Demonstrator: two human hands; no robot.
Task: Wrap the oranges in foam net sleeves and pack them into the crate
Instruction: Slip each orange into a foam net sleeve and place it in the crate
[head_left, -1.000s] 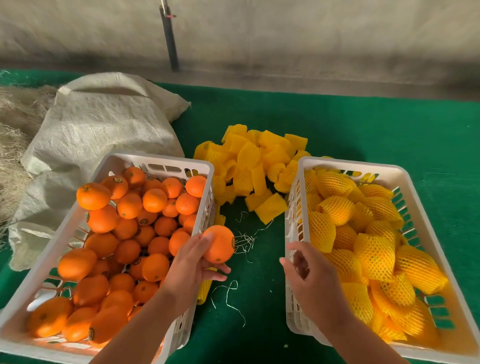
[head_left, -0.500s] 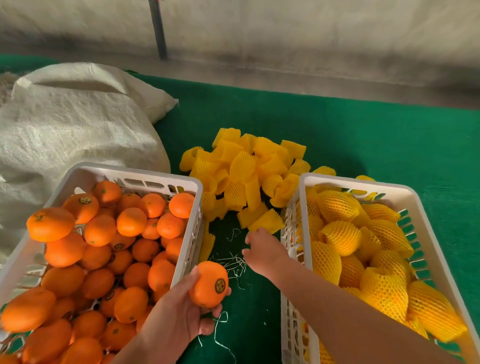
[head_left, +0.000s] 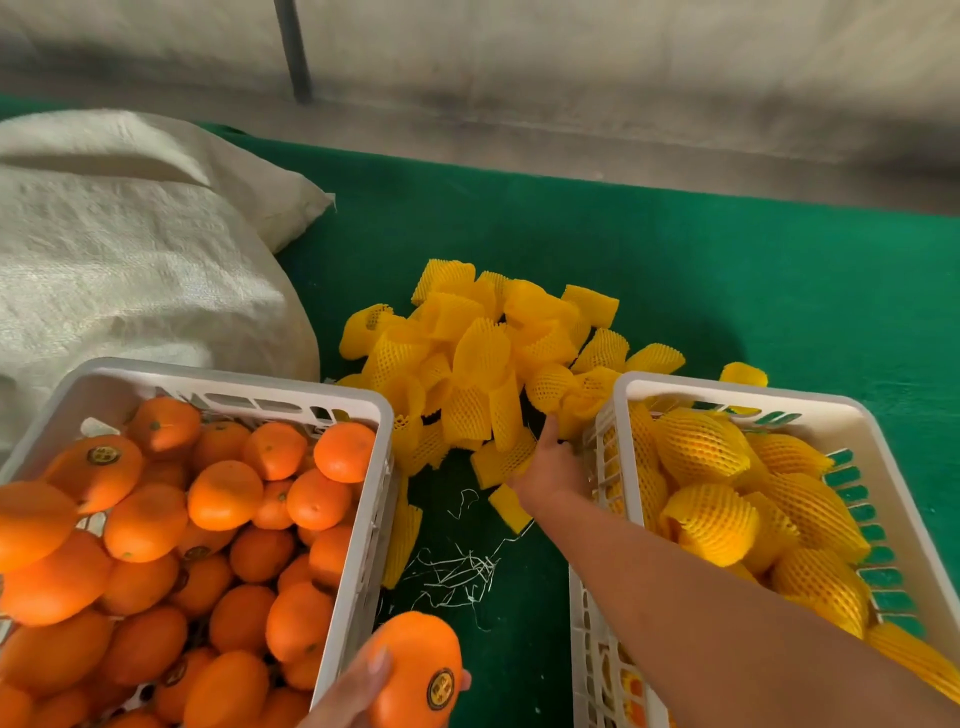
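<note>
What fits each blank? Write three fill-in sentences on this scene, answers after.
1. The left hand holds a bare round ____.
2. The right hand reaches the pile of yellow foam net sleeves lying on the ____ cloth.
3. The white plastic crate of wrapped fruit stands on the person's ____ side.

Answers: orange; green; right

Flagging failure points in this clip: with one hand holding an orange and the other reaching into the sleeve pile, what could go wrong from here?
1. The left hand holds the orange only at the frame's bottom edge, outside the crate of oranges; it may slip and roll off.
2. The right hand reaches into a tangled pile of foam net sleeves; it may pull several at once.
3. The right forearm lies close along the packing crate rim and could nudge it.
</note>
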